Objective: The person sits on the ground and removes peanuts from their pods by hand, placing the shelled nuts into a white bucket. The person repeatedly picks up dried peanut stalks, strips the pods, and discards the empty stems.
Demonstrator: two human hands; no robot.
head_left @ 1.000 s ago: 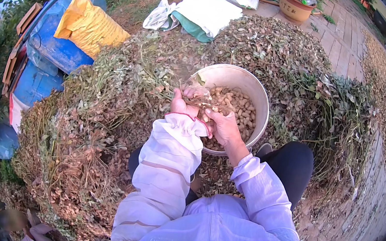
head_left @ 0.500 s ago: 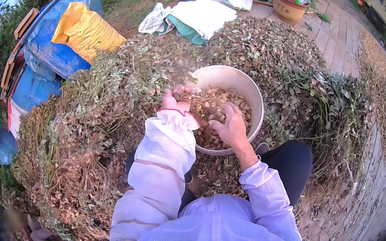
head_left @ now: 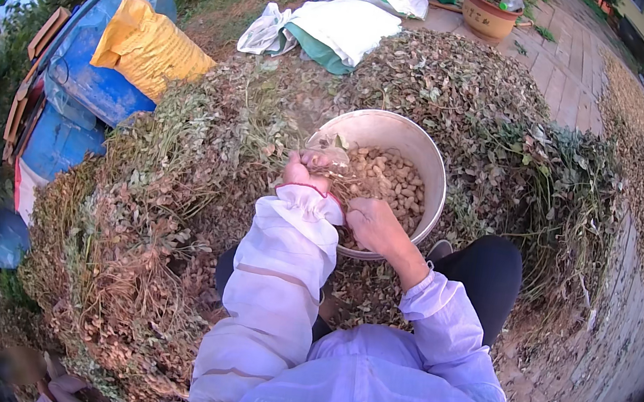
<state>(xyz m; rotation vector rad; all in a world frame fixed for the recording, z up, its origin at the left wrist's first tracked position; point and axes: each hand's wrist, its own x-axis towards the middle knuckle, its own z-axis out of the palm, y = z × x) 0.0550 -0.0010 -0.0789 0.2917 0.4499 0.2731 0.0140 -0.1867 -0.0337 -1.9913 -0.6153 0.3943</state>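
A white plastic bucket (head_left: 436, 179) stands in front of me, partly filled with peanuts in their shells (head_left: 399, 180). Over its left rim my left hand (head_left: 308, 171) is closed round a dried peanut plant (head_left: 345, 178), whose thin brown roots and stems reach over the peanuts. My right hand (head_left: 376, 226) is a closed fist at the near side of the bucket, just below the plant's end. What lies inside those fingers is hidden.
Heaps of dried peanut plants (head_left: 143, 259) surround the bucket. Blue barrels (head_left: 61, 146) and a yellow sack (head_left: 151, 48) stand at the left. White sacks (head_left: 344, 29) and a potted plant (head_left: 489, 15) are beyond. Part of another person (head_left: 58, 386) shows at lower left.
My right hand has gone from spread fingers over the peanuts to a fist, nearer to me. My left hand still holds the plant, shifted slightly right in the picture.
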